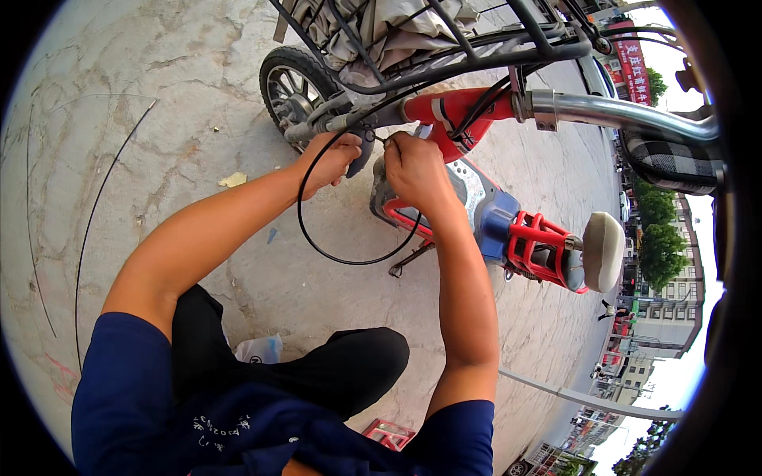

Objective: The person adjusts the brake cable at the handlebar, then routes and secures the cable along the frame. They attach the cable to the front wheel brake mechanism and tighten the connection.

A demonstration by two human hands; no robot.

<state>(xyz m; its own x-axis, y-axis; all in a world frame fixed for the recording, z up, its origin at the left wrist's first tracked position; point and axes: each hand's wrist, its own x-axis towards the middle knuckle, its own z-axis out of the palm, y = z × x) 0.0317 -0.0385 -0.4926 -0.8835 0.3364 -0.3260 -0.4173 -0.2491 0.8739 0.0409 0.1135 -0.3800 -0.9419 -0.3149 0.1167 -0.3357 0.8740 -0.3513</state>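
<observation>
A red electric bike (476, 198) stands in front of me on cracked concrete. My left hand (327, 163) is closed around the dark brake lever (362, 152) at the end of the handlebar. Just to its right, my right hand (413, 168) pinches the end of a thin black cable (343, 259) close to the lever. The cable hangs down in a wide loop between my two forearms and comes back up behind my right wrist. Both hands sit side by side, almost touching, under the wire front basket (413, 44).
The bike's front wheel (290, 87) is just beyond my left hand. Its pale seat (603, 251) lies to the right, with a chrome handlebar (619, 113) above it. Another long black cable (95, 206) lies on the ground at left. A plastic bag (258, 349) sits by my knee.
</observation>
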